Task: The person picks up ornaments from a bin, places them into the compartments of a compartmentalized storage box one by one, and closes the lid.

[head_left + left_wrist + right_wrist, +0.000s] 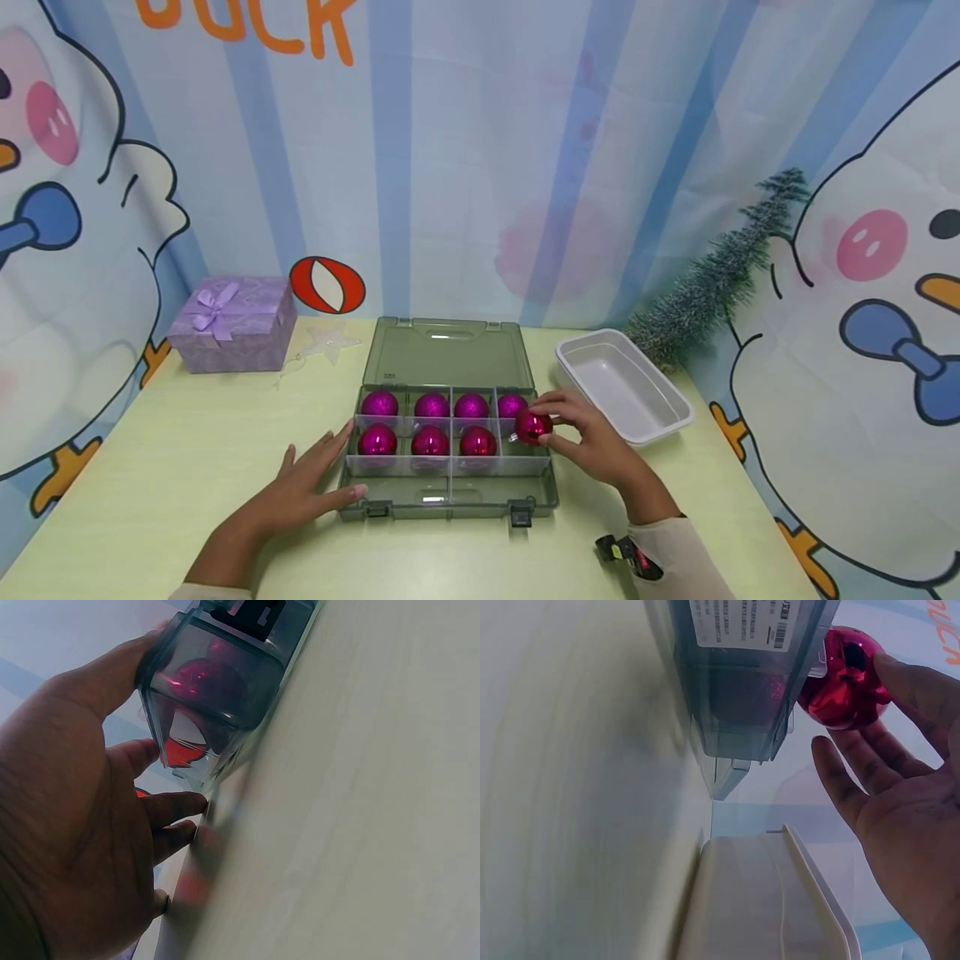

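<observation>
A green-tinted clear plastic compartment box [390,492] lies on the table with its lid [450,354] folded back. Two rows of its compartments hold several glossy and glittery magenta Christmas balls [431,441]. My right hand [592,437] pinches a shiny red Christmas ball [845,679] between thumb and fingers, over the right end of the front ball row. In the right wrist view the ball sits at the box's top rim. My left hand [300,492] rests against the box's left side, fingers spread, thumb at its front left corner.
A white plastic tub [622,387] stands right of the box, with a small frosted Christmas tree [720,279] behind it. A purple gift box [236,325] and a pale star ornament [330,342] sit at the back left. A patterned curtain [465,167] hangs behind the table.
</observation>
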Demonstrator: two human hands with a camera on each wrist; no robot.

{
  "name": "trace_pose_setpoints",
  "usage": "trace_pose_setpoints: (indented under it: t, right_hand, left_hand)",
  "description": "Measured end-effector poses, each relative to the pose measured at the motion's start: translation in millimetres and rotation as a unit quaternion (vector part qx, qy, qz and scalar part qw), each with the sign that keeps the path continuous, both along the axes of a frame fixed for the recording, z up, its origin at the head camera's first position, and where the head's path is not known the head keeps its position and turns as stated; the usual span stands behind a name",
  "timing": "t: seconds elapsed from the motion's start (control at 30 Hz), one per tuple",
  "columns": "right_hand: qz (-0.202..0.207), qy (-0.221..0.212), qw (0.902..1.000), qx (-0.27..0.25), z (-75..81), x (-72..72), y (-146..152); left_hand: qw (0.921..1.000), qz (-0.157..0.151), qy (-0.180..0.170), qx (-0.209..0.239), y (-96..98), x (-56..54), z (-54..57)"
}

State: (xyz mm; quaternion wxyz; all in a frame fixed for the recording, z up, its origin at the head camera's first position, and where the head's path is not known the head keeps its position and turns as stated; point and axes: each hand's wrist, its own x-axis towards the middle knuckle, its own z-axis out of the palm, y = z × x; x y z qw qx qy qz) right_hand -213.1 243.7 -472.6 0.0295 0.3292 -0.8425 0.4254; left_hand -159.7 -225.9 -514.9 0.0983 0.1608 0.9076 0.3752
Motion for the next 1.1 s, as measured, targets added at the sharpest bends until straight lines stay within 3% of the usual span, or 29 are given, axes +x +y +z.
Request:
trace_pose_setpoints:
  t: [0.2, 0.6, 1.1]
  right_hand:
    - [0.005, -0.012, 0.9994, 0.033, -2.3, 1.3, -1.7]
    - [0.009, 0.015, 0.9977, 0.066, -5.5, 1.2, -5.6]
    - [0.005, 0.001, 0.9979, 0.064, -5.0, 2.6, -10.0]
  left_hand:
    - [1.0, -0.001, 0.006, 0.0, -0.2, 0.2, -0.4]
    - [1.0, 0.0, 0.007, -0.002, 0.0, 0.1, -0.5]
    - [1.0, -0.001, 0.008, 0.004, 0.4, 1.8, 2.5]
